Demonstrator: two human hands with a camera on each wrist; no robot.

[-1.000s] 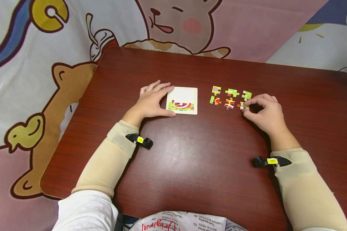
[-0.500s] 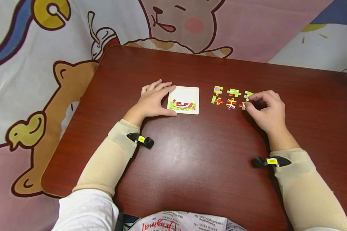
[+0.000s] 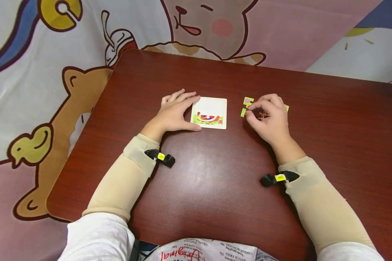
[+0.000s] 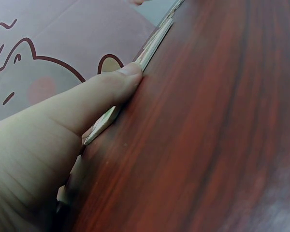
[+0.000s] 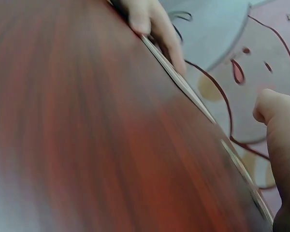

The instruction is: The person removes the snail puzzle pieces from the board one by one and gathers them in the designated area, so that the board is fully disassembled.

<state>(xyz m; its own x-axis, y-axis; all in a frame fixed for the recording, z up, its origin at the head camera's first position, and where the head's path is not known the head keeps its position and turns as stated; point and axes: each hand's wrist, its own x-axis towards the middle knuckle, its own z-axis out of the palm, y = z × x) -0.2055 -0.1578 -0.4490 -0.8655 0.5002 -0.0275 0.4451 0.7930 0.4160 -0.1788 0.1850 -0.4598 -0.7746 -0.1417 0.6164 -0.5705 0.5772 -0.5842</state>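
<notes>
My left hand [image 3: 174, 114] spreads around the left side of a square puzzle board [image 3: 209, 103], with its thumb [image 4: 130, 75] against the near edge. The board has a white frame and a blank upper part. A colourful picture strip runs along its bottom. Above the loose pieces hovers my right hand [image 3: 269, 116], thumb and forefinger loosely curved toward each other beside a green puzzle piece with a pink flower [image 3: 247, 100]. No piece shows at the right thumb tip [image 5: 263, 113]. This hand hides most of the other pieces; a green corner [image 3: 287, 108] peeks out behind it.
Everything lies on a reddish-brown wooden table [image 3: 202, 177], whose far edge meets a cartoon-printed cloth [image 3: 281, 32]. A black strap with a yellow label circles each sleeve; the left strap [image 3: 160, 157] rests near the table surface.
My right hand has moved left from the right-hand column of puzzle pieces to the left-hand one, now covering the middle pieces. My left hand keeps its place at the board.
</notes>
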